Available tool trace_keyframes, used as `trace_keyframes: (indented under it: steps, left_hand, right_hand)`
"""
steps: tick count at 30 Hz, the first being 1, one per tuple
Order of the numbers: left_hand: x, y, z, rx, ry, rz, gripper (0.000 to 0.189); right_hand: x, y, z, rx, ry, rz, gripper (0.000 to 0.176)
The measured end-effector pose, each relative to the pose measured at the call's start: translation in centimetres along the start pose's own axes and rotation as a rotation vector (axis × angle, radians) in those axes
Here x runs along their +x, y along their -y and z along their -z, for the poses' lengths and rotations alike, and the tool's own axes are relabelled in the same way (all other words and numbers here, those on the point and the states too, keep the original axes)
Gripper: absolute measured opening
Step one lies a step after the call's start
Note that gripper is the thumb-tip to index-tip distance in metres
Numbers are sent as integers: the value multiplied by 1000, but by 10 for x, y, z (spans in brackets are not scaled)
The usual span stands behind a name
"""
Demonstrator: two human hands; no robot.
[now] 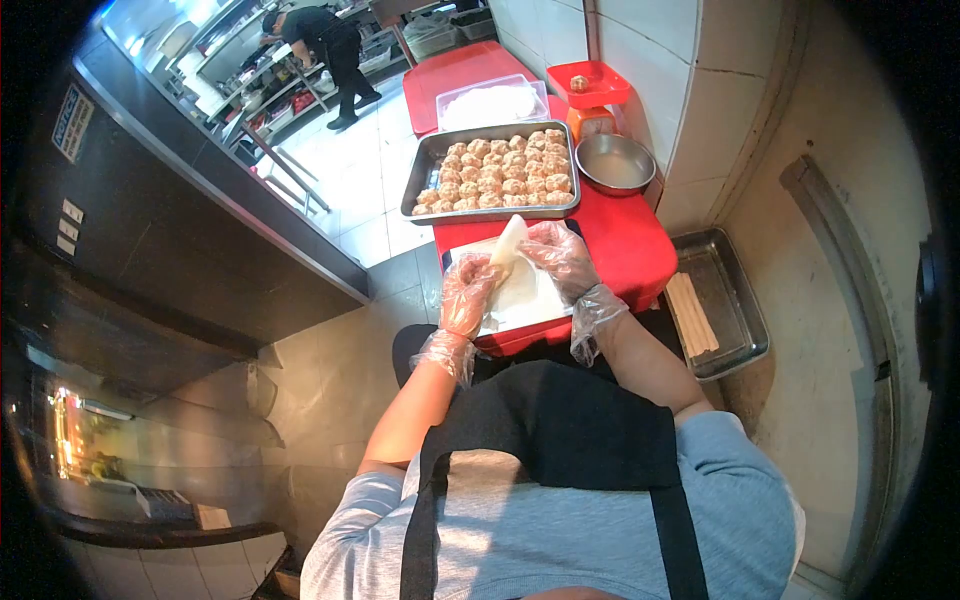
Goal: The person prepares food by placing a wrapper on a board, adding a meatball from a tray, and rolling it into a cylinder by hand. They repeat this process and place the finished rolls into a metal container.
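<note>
My left hand [470, 292], in a clear plastic glove, is closed on the lower part of a pale, thin wrapper sheet [511, 238]. The sheet stands up between my hands, folded or curled. My right hand [562, 260], gloved the same way, pinches its right side, with some fingertips hidden behind it. Below both hands lies a white board [530, 308] on the red tabletop. Just beyond my hands, a metal tray [412, 196] holds rows of orange-brown filling balls [490, 172].
An orange scale [592, 122] with a red pan [612, 88] carries one ball. Beside it sits a metal bowl [617, 165]. Behind the tray is a clear plastic container [541, 92]. Low on the right, a dark tray [748, 330] holds pale rolls [690, 315]. A person [330, 45] bends at far shelves.
</note>
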State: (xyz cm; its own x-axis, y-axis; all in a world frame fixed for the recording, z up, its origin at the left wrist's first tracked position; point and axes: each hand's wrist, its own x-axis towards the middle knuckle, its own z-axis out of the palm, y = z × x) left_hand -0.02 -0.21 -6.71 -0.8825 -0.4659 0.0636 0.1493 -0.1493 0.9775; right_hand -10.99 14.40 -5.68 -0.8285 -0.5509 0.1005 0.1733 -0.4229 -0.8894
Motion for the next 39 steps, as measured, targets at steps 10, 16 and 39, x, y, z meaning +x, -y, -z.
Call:
trace_keyframes:
  steps: [10,16,39]
  left_hand:
    - [1,-8,7,286,166,-139,39]
    - [5,-51,-8,425,380,-300,79]
    - [9,-54,-12,166,266,-185,20]
  right_hand:
    - [7,16,10,-358,155,202,9]
    - [8,47,-7,-982,589,798,21]
    - [9,83,6,-922,558,570,27]
